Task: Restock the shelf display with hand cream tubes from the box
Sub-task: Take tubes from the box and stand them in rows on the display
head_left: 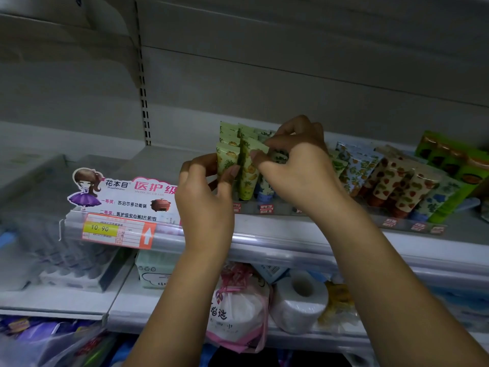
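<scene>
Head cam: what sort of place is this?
Likely a retail shop: a price tag reading 10.90 on the shelf edge, rows of hand cream tubes on display, a toilet paper roll below.

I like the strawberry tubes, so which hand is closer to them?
Right. The right hand pinches the green tubes, left of the strawberry tubes; the left hand grips those green tubes from their far side, farther away.
</scene>
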Motion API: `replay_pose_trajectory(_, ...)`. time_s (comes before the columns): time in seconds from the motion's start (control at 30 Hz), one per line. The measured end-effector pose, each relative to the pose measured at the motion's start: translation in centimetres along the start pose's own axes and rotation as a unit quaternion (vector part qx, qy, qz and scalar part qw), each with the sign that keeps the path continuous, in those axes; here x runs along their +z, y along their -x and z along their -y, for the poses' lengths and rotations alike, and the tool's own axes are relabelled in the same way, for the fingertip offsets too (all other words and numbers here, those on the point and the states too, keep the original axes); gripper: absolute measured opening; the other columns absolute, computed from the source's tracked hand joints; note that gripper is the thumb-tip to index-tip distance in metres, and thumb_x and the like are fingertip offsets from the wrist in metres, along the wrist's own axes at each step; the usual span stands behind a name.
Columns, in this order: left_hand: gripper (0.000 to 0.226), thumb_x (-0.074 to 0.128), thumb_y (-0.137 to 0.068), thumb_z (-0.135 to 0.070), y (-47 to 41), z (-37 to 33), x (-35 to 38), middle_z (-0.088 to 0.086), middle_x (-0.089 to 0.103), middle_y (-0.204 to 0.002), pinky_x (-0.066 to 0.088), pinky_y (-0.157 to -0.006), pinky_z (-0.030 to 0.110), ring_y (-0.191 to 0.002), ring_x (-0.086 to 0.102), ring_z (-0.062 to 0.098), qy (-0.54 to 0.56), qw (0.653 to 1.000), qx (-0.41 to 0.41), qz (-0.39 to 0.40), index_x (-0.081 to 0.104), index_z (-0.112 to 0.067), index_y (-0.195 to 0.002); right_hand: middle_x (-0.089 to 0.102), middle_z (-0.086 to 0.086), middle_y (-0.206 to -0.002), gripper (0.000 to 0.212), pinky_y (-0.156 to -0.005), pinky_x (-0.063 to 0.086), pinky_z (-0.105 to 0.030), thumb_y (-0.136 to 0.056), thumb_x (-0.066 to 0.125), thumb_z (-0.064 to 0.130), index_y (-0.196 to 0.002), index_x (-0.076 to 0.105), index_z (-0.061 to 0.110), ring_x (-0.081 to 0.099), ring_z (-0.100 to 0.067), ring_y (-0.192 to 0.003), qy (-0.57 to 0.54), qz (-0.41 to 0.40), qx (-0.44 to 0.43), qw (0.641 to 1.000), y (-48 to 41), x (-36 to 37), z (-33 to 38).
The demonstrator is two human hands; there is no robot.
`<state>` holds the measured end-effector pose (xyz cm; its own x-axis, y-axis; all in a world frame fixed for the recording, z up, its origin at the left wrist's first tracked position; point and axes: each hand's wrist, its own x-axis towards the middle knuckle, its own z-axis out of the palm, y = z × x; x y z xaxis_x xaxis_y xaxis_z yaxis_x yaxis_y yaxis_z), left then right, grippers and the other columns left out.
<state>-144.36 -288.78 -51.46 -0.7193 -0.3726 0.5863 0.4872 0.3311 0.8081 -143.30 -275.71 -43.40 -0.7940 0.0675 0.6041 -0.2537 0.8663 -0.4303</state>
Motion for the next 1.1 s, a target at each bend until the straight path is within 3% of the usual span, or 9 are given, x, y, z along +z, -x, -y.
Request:
replay_pose_trajectory(0.2, 0.020, 0.074, -0.091, -0.006, -0.07, -0.02, 0.08, 0.006, 0.064, -0.108, 0.037, -0.073, -0.003, -0.086, 0.055, 0.002, -0.006, 1.000, -0.005, 0.001, 0.068, -0.012, -0.109, 0.043, 0.004, -0.103, 0.023, -0.095, 0.037, -0.022, -0.087, 0.074, 0.036, -0.087, 0.076, 0.013, 0.038, -0.016, -0.112, 0.035, 0.011, -0.020, 0.999, 0.06, 0.85, -0.60)
replay_pose_trajectory(0.47, 0.020, 0.074, -0.092, -0.011, -0.18, 0.16, 0.19, 0.005, 0.064, -0.109, 0.036, -0.074, -0.003, -0.093, 0.057, 0.008, -0.013, 1.000, -0.001, 0.004, 0.067, -0.014, -0.111, 0.042, 0.004, -0.103, 0.018, -0.081, 0.026, -0.010, -0.087, 0.075, 0.033, -0.091, 0.075, 0.015, 0.033, -0.010, -0.106, 0.017, 0.000, -0.032, 0.999, -0.37, 0.68, -0.54)
replay_pose_trajectory(0.63, 0.020, 0.074, -0.092, -0.012, -0.16, 0.13, 0.20, 0.006, 0.063, -0.109, 0.036, -0.075, -0.003, -0.093, 0.057, 0.008, -0.009, 1.000, 0.003, 0.003, 0.067, -0.012, -0.111, 0.045, 0.003, -0.102, 0.012, -0.079, 0.028, -0.011, -0.089, 0.074, 0.028, -0.084, 0.076, 0.018, 0.035, -0.010, -0.106, -0.006, 0.007, -0.021, 1.000, -0.65, 0.71, -0.29)
replay_pose_trajectory(0.7, 0.020, 0.074, -0.092, -0.012, -0.19, 0.08, 0.15, 0.005, 0.063, -0.109, 0.036, -0.074, -0.004, -0.093, 0.057, 0.008, -0.004, 1.000, 0.001, 0.004, 0.067, -0.012, -0.111, 0.046, 0.003, -0.101, 0.011, -0.075, 0.028, -0.004, -0.089, 0.074, 0.027, -0.083, 0.076, 0.018, 0.036, -0.010, -0.105, -0.022, 0.005, -0.012, 1.000, -0.72, 0.79, -0.22)
replay_pose_trajectory(0.8, 0.020, 0.074, -0.092, -0.011, -0.21, -0.01, 0.13, 0.005, 0.063, -0.109, 0.035, -0.074, -0.005, -0.092, 0.056, 0.007, 0.001, 1.000, 0.005, 0.004, 0.068, -0.011, -0.111, 0.046, 0.003, -0.101, 0.010, -0.079, 0.028, 0.003, -0.089, 0.074, 0.028, -0.085, 0.077, 0.019, 0.036, -0.009, -0.105, -0.026, 0.012, -0.012, 1.000, -0.78, 0.75, -0.20)
replay_pose_trajectory(0.93, 0.020, 0.073, -0.092, -0.010, -0.17, 0.10, 0.14, 0.004, 0.063, -0.109, 0.036, -0.074, -0.004, -0.091, 0.055, 0.005, 0.002, 1.000, 0.006, 0.006, 0.069, -0.012, -0.111, 0.045, 0.005, -0.102, 0.005, -0.080, 0.030, -0.010, -0.089, 0.074, 0.030, -0.089, 0.076, 0.025, 0.035, -0.009, -0.107, -0.017, 0.016, -0.019, 1.000, -0.82, 0.61, -0.29)
replay_pose_trajectory(1.1, 0.020, 0.073, -0.092, -0.012, -0.39, 0.45, 0.34, 0.003, 0.063, -0.108, 0.043, -0.077, 0.004, -0.094, 0.056, 0.005, -0.002, 1.000, 0.011, 0.013, 0.069, -0.013, -0.112, 0.044, 0.005, -0.103, 0.004, -0.080, 0.025, 0.005, -0.089, 0.073, 0.029, -0.087, 0.076, 0.026, 0.033, -0.009, -0.107, -0.024, 0.009, -0.015, 1.000, -0.85, 0.37, -0.36)
